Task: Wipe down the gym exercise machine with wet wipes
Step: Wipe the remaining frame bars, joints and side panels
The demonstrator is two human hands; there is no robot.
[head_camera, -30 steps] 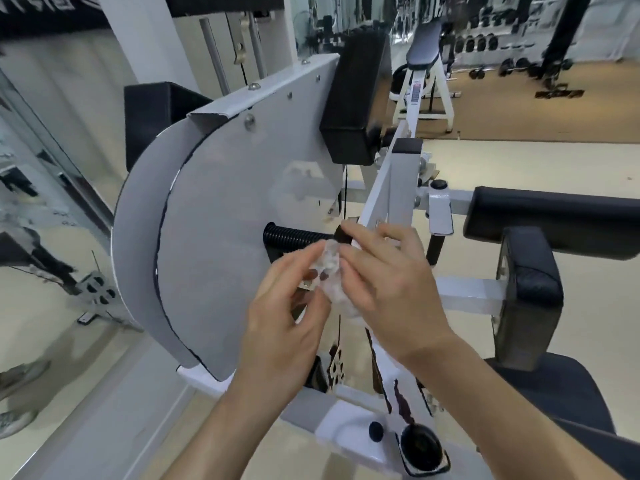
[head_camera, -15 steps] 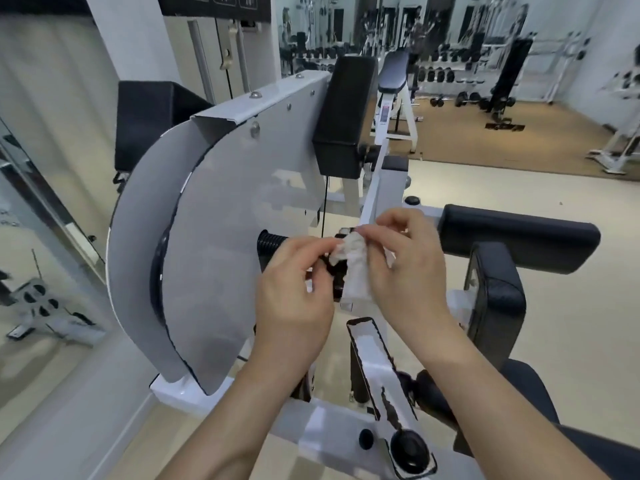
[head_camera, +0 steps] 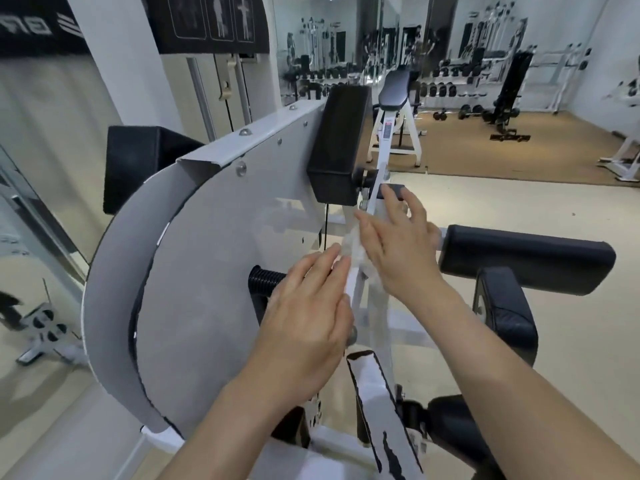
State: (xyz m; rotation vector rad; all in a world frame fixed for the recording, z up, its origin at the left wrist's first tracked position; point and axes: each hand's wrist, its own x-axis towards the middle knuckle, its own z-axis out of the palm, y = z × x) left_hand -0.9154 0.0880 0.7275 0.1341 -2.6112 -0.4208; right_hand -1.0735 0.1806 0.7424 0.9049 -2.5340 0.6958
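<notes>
The exercise machine has a big grey round cover plate (head_camera: 214, 271) and a slanted white bar (head_camera: 354, 289) in front of it. A crumpled white wet wipe (head_camera: 351, 245) lies against that bar. My right hand (head_camera: 398, 244) presses the wipe onto the bar with its fingers stretched out up the bar; its thumb is hidden. My left hand (head_camera: 308, 306) rests just below, fingers straight, fingertips touching the wipe's lower edge. It covers most of a black ribbed grip (head_camera: 265, 277).
A black block pad (head_camera: 337, 147) sits at the top of the bar. A black roller pad (head_camera: 526, 258) and another black pad (head_camera: 502, 313) stand to the right. A mirror wall runs along the left. Benches and dumbbell racks fill the far room.
Both hands moved up the white bar with the wipe. The fingers went from pinching the bunched wipe to lying flat, and the camera view lifted.
</notes>
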